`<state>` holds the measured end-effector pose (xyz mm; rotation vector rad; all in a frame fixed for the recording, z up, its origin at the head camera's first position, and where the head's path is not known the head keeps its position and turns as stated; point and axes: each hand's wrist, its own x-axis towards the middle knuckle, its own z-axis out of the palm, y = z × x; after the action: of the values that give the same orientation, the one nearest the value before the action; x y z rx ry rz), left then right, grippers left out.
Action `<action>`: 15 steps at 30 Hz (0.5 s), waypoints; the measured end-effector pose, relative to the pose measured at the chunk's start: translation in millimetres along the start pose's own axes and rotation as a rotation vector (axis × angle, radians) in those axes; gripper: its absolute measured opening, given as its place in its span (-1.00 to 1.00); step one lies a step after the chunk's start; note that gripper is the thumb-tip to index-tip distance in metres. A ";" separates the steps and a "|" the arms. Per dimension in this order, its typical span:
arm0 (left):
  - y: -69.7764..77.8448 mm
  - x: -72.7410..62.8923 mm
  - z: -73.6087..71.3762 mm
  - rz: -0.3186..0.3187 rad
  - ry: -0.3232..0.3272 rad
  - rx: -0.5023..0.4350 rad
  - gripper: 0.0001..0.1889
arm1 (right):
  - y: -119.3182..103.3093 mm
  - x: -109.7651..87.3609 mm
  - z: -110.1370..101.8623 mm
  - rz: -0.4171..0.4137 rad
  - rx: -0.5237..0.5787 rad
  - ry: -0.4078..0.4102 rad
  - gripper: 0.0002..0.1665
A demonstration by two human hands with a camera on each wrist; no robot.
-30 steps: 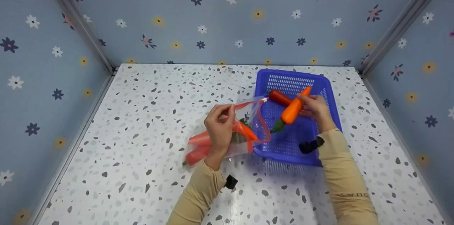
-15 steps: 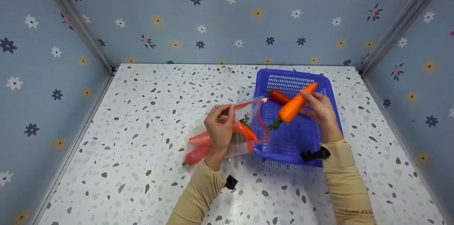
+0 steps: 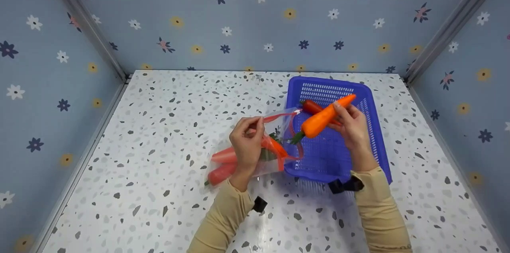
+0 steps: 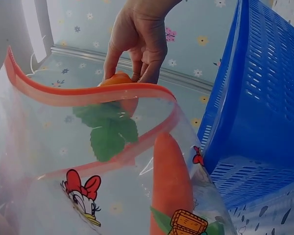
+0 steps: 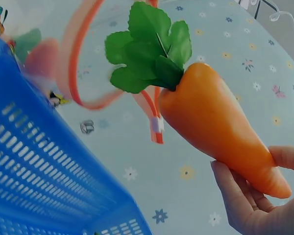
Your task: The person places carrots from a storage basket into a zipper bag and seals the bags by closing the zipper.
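Observation:
In the head view my left hand pinches the rim of a clear zip bag that has a red-orange strip round its mouth. The mouth gapes toward the right. Inside lie a carrot and other red and orange vegetables, partly covered by the hand. My right hand grips an orange carrot near its thin tip, thumb on one side and fingers on the other. The carrot's green leafy top points left, right at the bag's mouth. In the left wrist view these leaves show through the clear plastic.
A blue perforated basket stands on the speckled table, just right of the bag and under the right hand. A dark red, pepper-like vegetable lies in it. Flower-patterned walls enclose the table at the back and sides.
The right hand has carried the carrot left over the basket, bringing its leafy end to the bag's mouth. My left hand and the bag have stayed in place.

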<state>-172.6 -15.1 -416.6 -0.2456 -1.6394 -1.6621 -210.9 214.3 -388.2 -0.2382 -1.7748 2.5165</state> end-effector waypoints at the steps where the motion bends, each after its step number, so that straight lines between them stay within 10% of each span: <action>1: -3.8 -0.5 0.2 0.000 0.002 0.006 -0.95 | 1.7 -1.5 2.4 -0.008 0.005 0.001 -0.78; 15: -12.1 -1.8 -0.9 -0.004 -0.003 0.011 -0.94 | 30.4 -21.1 30.8 -0.071 0.013 -0.056 -0.64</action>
<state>-178.6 -16.8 -427.1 -0.2396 -1.6520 -1.6564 -193.5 172.6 -404.7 -0.1034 -1.7526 2.5086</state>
